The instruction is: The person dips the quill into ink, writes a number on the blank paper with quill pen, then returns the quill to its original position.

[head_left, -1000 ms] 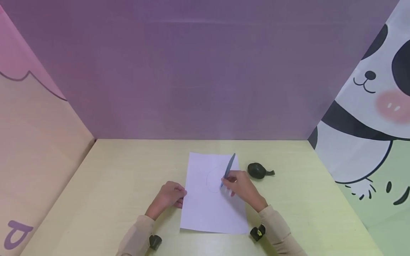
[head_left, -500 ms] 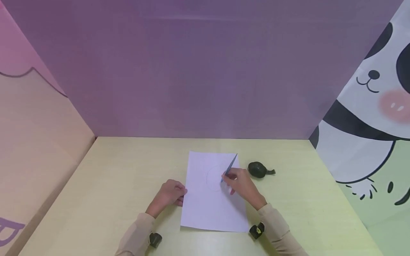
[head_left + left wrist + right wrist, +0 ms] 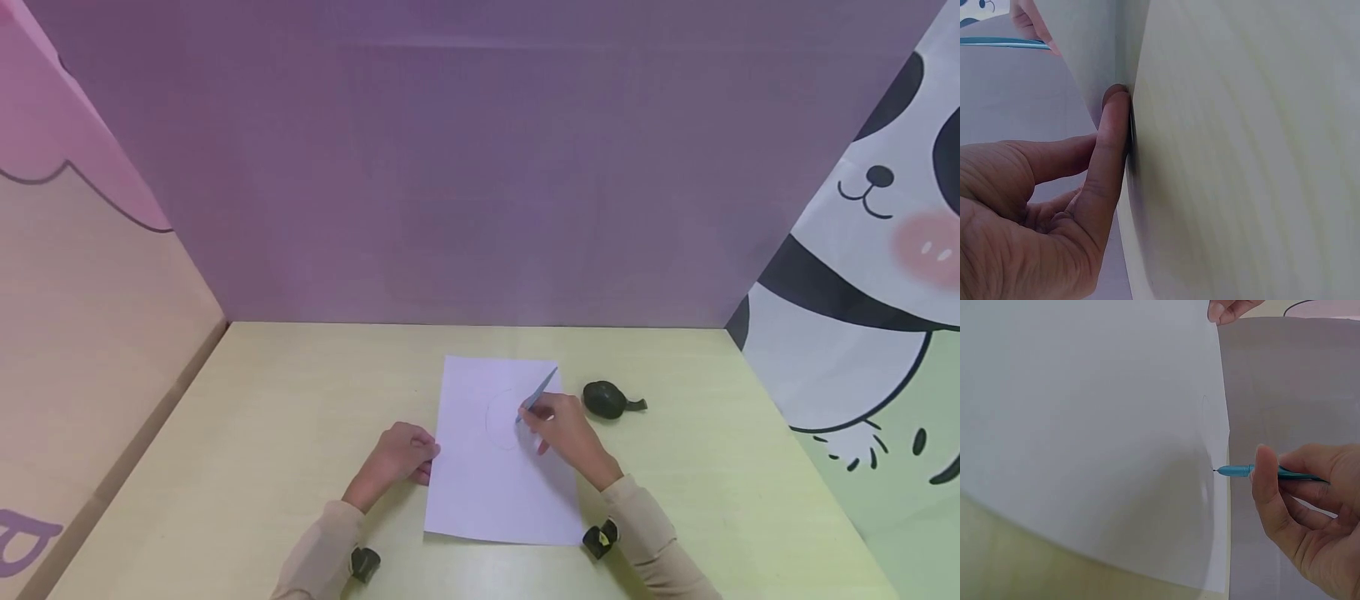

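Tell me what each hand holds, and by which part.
Right hand: the pen, by its lower barrel. Left hand: the paper, by its left edge.

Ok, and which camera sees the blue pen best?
The right wrist view: the pen is up close, its dark tip at the paper, though the right hand hides some. The head view shows it small and slanted; the left wrist view, only part, cut by the picture's edge.

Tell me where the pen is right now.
In the head view, the blue pen is pinched in the right hand over the upper right of the white paper, left of the dark rounded object.
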The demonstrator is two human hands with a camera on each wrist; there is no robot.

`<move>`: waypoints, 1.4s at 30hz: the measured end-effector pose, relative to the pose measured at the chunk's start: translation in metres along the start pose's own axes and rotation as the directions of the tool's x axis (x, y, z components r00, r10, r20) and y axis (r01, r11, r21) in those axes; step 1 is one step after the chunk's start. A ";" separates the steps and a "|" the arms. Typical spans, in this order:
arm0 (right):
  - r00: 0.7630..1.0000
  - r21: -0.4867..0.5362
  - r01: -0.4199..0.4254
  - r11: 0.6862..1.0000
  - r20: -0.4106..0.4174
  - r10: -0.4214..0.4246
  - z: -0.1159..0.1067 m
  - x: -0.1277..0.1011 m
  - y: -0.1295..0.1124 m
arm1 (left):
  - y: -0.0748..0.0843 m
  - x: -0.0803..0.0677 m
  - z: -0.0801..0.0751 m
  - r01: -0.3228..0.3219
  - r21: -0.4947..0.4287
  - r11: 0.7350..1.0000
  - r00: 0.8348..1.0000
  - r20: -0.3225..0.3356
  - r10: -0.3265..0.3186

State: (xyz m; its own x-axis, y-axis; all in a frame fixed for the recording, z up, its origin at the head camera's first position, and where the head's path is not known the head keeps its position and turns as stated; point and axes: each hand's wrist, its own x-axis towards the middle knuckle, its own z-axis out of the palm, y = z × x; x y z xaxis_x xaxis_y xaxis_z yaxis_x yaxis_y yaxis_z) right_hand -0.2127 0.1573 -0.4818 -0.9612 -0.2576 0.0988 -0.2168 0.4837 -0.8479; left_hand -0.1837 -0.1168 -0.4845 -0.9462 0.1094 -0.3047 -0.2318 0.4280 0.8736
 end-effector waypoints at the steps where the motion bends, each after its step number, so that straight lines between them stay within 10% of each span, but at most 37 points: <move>1: 1.000 -0.001 0.000 1.000 0.001 0.000 0.000 0.000 0.000 | 0.000 0.000 0.000 -0.001 -0.002 1.000 1.000 -0.001 0.001; 42: 0.999 0.003 0.045 0.999 0.026 -0.045 0.016 0.012 -0.005 | 0.000 0.000 -0.001 0.003 0.004 1.000 1.000 -0.002 -0.003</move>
State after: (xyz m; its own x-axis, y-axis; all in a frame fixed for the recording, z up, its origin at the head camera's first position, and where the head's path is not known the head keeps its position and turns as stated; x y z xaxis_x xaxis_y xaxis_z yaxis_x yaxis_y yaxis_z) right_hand -0.2204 0.1385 -0.4846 -0.9457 -0.3006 0.1236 -0.2595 0.4693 -0.8440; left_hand -0.1845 -0.1179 -0.4837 -0.9459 0.1062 -0.3065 -0.2339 0.4315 0.8713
